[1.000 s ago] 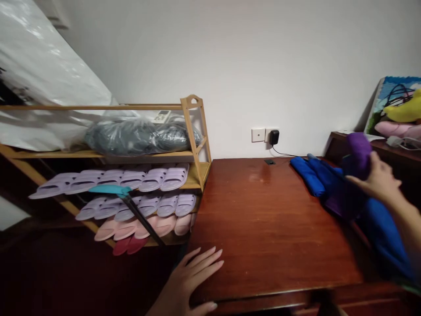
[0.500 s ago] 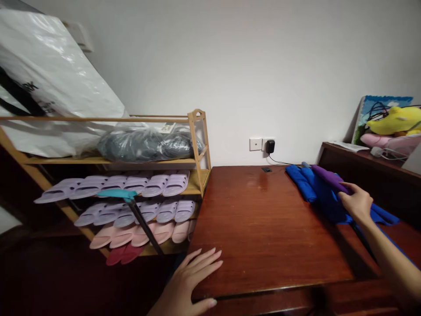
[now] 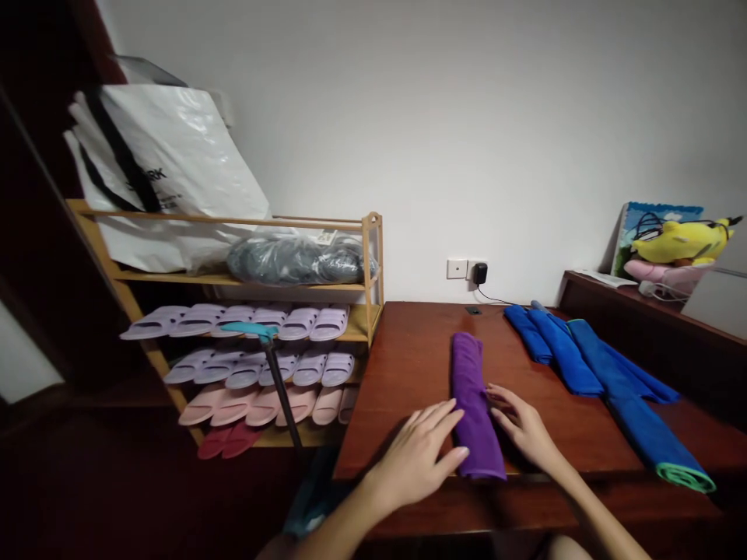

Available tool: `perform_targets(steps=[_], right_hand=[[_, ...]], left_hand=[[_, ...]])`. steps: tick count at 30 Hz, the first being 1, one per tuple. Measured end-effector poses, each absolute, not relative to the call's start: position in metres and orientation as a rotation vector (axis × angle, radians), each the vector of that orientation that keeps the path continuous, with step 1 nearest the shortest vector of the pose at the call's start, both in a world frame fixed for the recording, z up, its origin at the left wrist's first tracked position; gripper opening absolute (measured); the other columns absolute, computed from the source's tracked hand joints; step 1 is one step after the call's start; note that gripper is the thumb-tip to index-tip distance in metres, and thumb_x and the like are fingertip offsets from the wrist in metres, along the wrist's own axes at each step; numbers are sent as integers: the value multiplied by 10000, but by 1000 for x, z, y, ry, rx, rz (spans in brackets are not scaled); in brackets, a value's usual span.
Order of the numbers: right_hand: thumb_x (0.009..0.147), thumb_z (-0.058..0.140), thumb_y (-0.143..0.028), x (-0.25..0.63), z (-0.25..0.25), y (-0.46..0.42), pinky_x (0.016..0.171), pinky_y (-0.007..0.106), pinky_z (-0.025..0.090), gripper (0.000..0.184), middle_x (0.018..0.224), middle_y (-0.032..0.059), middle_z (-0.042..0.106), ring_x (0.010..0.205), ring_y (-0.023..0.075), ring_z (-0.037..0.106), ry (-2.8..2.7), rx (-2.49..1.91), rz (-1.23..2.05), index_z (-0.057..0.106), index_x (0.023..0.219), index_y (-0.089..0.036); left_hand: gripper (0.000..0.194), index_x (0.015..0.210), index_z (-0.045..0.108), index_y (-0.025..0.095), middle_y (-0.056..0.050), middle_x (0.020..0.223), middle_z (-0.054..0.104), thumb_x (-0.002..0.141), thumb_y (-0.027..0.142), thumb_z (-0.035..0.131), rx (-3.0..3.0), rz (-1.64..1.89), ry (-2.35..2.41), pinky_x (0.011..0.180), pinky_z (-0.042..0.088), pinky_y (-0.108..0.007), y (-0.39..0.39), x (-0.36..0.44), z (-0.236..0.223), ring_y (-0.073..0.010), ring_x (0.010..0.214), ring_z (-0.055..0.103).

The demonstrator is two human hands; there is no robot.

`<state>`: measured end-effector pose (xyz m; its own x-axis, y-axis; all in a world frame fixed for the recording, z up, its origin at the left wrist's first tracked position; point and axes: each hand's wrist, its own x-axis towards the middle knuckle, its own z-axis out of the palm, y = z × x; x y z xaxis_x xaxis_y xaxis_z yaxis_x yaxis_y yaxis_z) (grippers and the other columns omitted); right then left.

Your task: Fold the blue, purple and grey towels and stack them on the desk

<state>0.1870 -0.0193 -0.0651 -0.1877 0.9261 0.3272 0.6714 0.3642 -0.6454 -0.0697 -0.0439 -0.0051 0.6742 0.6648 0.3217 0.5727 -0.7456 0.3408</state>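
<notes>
A purple rolled towel (image 3: 474, 400) lies lengthwise on the dark wooden table (image 3: 408, 365), near its front edge. My left hand (image 3: 417, 455) rests flat against the towel's left side, fingers stretched out and touching it. My right hand (image 3: 525, 429) lies on the towel's right side, fingers spread against the cloth. Neither hand grips the towel. Several blue rolled towels (image 3: 569, 358) lie in a row on the right part of the table, the nearest with a green end (image 3: 682, 476).
A wooden shoe rack (image 3: 367, 264) with several rows of lilac and pink slippers (image 3: 262, 362) stands left of the table, a white bag (image 3: 169, 171) on top. A teal-headed mop (image 3: 265, 350) leans there. A charger (image 3: 480, 273) sits in the wall socket. Plush toys (image 3: 680, 241) sit on a side shelf.
My right hand brought the purple towel from the blue pile to the table's front middle and laid it down. My left hand moved right onto it. The view tilted.
</notes>
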Motion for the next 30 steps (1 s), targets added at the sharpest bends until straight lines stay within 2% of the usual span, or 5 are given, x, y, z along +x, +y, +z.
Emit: perform_targets(steps=[4,8,12,21,30], right_hand=[[808,381,-222,184,-77,-14,1086,457,283,522,1396,71,431,1289,207,381,-2066,-1376,357,464,1323,-238],[871,315,-278,176,-70,-25,1058,509,264,575,1485,28,288,1319,213,319,-2250,-1489,207,223,1433,-362],[909,293,-370,175,-61,-30,1017,493,302,492,1383,23,450,1235,222,393,-2358,-1502,152,299,1400,-391],[900,296,-446,178,-73,-28,995,422,342,460,1345,27,494,1221,190,435,-2260,-1566,-16,441,1314,-307],[822,292,-474,336,-101,-70,768,573,396,478,1207,196,532,1065,403,524,-1334,-2219,-783,580,1133,-253]], left_hand=[[667,1270,490,174,-126,1337,482,749,553,658,2780,707,947,1033,345,-459,-57,-28,-16,-300,1212,434],[327,1072,585,142,-132,1094,583,801,313,652,2910,614,995,937,420,-453,-59,-13,-34,-305,1083,499],[111,951,600,180,-69,994,602,867,153,532,2830,707,929,847,467,-326,-53,-25,-34,-226,993,535],[185,947,561,170,-79,941,583,876,75,420,2699,718,1514,833,439,-327,-34,-87,-21,-227,956,539],[420,1168,490,238,-57,1102,570,768,223,615,2868,352,1346,875,409,-374,-3,-89,-12,-266,1028,519]])
